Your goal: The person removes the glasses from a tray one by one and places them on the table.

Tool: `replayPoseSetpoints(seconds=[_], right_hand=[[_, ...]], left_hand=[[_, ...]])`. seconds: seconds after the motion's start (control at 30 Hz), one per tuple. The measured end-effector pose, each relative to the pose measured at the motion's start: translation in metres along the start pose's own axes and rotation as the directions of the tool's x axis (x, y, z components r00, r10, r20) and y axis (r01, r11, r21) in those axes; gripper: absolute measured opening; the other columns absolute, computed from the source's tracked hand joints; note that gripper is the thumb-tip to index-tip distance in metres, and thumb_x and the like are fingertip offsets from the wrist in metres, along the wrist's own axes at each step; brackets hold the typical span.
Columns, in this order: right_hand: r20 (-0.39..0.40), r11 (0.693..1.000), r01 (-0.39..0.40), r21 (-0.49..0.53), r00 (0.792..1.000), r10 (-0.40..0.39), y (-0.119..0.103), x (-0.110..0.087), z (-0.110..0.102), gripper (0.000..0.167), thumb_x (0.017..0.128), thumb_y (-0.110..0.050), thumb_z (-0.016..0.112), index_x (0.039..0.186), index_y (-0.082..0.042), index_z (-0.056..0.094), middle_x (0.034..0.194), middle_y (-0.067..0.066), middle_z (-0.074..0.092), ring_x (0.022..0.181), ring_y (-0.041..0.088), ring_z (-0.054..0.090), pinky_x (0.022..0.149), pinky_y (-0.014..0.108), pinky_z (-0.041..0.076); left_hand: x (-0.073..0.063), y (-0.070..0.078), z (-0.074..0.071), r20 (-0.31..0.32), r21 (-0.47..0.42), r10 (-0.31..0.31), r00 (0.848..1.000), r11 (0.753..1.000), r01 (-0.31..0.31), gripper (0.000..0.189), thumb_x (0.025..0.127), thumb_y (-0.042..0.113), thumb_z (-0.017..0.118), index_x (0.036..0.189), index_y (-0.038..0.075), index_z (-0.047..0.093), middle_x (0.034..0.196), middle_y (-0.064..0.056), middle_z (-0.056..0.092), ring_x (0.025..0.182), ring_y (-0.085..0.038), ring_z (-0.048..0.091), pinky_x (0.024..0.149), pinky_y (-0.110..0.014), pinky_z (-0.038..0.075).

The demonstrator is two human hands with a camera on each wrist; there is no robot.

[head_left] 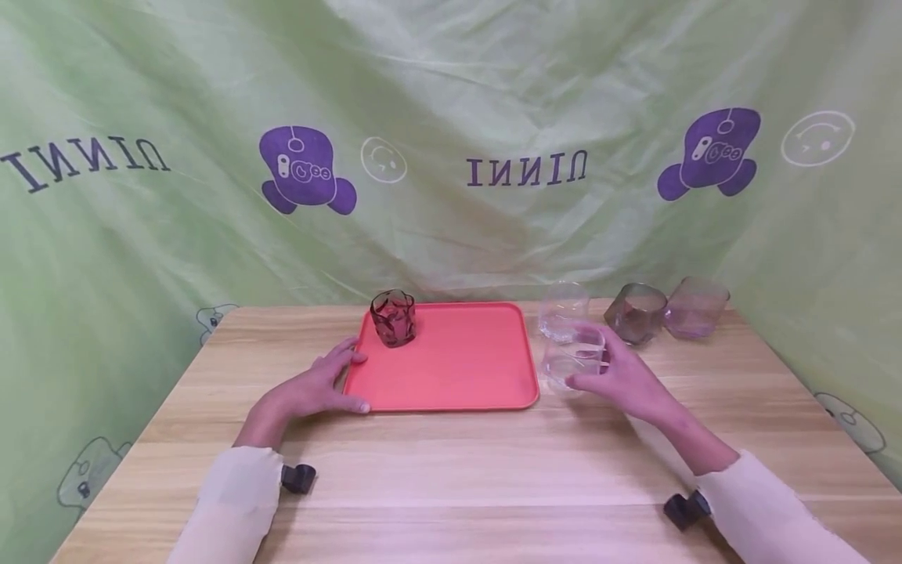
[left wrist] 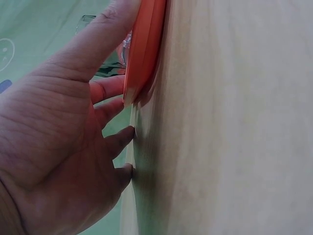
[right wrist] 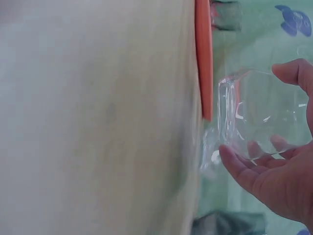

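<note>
A red tray [head_left: 451,376] lies on the table with a dark faceted glass [head_left: 395,319] standing upright near its far left corner. My left hand [head_left: 317,388] rests at the tray's left side, fingers spread along the edge and thumb at the near left corner. In the left wrist view, the thumb [left wrist: 93,44] lies along the tray's rim. My right hand [head_left: 623,376] grips a clear glass [head_left: 567,364] just right of the tray, thumb on one side and fingers on the other. The right wrist view shows the held glass [right wrist: 264,115] raised off the tabletop.
Behind the held glass stands another clear glass [head_left: 562,309]. Farther right are a smoky grey glass [head_left: 636,315] and a pale purple glass [head_left: 696,309], side by side near the table's back edge. A green printed cloth [head_left: 437,227] hangs around the wooden table [head_left: 451,486].
</note>
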State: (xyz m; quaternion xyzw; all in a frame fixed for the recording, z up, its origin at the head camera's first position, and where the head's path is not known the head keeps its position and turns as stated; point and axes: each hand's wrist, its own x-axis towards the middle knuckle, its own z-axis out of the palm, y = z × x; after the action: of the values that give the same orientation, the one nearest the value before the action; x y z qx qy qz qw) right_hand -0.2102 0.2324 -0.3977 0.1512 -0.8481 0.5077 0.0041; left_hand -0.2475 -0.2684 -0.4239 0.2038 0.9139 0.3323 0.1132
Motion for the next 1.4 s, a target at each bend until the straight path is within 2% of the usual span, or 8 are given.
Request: replayPoseSetpoints(seconds=[0.2,0.43,0.6,0.77,0.93,1.17,1.3,1.4], right_hand=[[-0.037,1.0,0.005,-0.016,0.999,-0.006,0.01,-0.014,-0.021,0.084,0.086,-0.01,0.084,0.153,-0.002,0.033,0.148,0.029,0.044,0.122,0.05,0.056,0.086,0.025,0.055],[-0.084,0.989,-0.036,-0.142,0.996,0.024,0.022,-0.027,-0.047,0.086,0.088,-0.019,0.084,0.155,-0.004,0.033,0.149,0.028,0.043,0.119,0.049,0.057,0.084,0.027,0.054],[-0.109,0.991,-0.05,-0.128,0.993,0.036,0.028,-0.034,-0.06,0.084,0.09,-0.014,0.082,0.155,0.001,0.03,0.15,0.031,0.041,0.121,0.052,0.054,0.081,0.019,0.053],[-0.122,0.988,-0.082,-0.134,0.99,0.066,0.036,-0.042,-0.072,0.085,0.092,-0.016,0.079,0.157,0.002,0.026,0.151,0.034,0.037,0.124,0.055,0.05,0.079,0.015,0.051],[-0.158,0.974,-0.114,-0.194,0.984,0.083,0.044,-0.048,-0.086,0.083,0.094,-0.022,0.078,0.156,0.001,0.027,0.149,0.032,0.04,0.121,0.049,0.052,0.077,0.016,0.049],[-0.186,0.952,-0.175,-0.252,0.974,0.129,0.05,-0.047,-0.106,0.089,0.094,-0.028,0.078,0.157,0.004,0.023,0.148,0.034,0.04,0.118,0.047,0.051,0.079,0.033,0.05],[-0.202,0.95,-0.177,-0.256,0.971,0.127,0.056,-0.044,-0.115,0.089,0.094,-0.026,0.078,0.156,0.007,0.023,0.146,0.038,0.038,0.118,0.052,0.05,0.074,0.02,0.047],[-0.212,0.951,-0.177,-0.253,0.969,0.124,0.06,-0.042,-0.121,0.089,0.094,-0.023,0.078,0.156,0.007,0.022,0.146,0.041,0.037,0.118,0.055,0.049,0.071,0.013,0.045]], left_hand=[[-0.001,0.0,0.0,-0.001,0.002,-0.01,1.0,1.0,0.01,0.092,0.079,0.043,0.089,0.149,0.002,0.046,0.169,-0.019,0.01,0.149,-0.056,0.004,0.113,-0.076,0.003],[0.0,0.001,-0.001,-0.002,0.007,-0.015,1.0,1.0,0.015,0.092,0.079,0.044,0.089,0.149,0.002,0.046,0.169,-0.018,0.01,0.15,-0.054,0.006,0.115,-0.075,0.006],[0.001,0.002,-0.002,-0.001,0.007,-0.018,1.0,1.0,0.018,0.092,0.079,0.044,0.089,0.149,0.003,0.046,0.169,-0.018,0.01,0.15,-0.052,0.009,0.115,-0.073,0.013],[0.0,0.003,-0.003,0.003,0.007,-0.013,1.0,1.0,0.013,0.092,0.079,0.043,0.089,0.149,0.002,0.045,0.169,-0.019,0.01,0.15,-0.053,0.008,0.114,-0.074,0.012],[0.0,0.003,-0.003,0.011,0.001,-0.016,1.0,1.0,0.016,0.093,0.079,0.043,0.089,0.15,0.001,0.045,0.169,-0.019,0.01,0.15,-0.051,0.009,0.115,-0.072,0.015],[0.001,0.003,-0.003,0.011,0.002,-0.023,1.0,1.0,0.023,0.093,0.08,0.043,0.089,0.15,0.002,0.044,0.169,-0.019,0.01,0.151,-0.05,0.009,0.115,-0.071,0.016],[0.001,0.003,-0.002,0.009,0.002,-0.024,1.0,1.0,0.024,0.093,0.08,0.043,0.089,0.15,0.002,0.045,0.169,-0.019,0.01,0.15,-0.05,0.01,0.115,-0.072,0.016],[0.001,0.003,-0.001,0.003,0.005,-0.018,1.0,1.0,0.018,0.092,0.08,0.043,0.089,0.15,0.002,0.045,0.169,-0.019,0.01,0.151,-0.051,0.009,0.116,-0.073,0.011]])
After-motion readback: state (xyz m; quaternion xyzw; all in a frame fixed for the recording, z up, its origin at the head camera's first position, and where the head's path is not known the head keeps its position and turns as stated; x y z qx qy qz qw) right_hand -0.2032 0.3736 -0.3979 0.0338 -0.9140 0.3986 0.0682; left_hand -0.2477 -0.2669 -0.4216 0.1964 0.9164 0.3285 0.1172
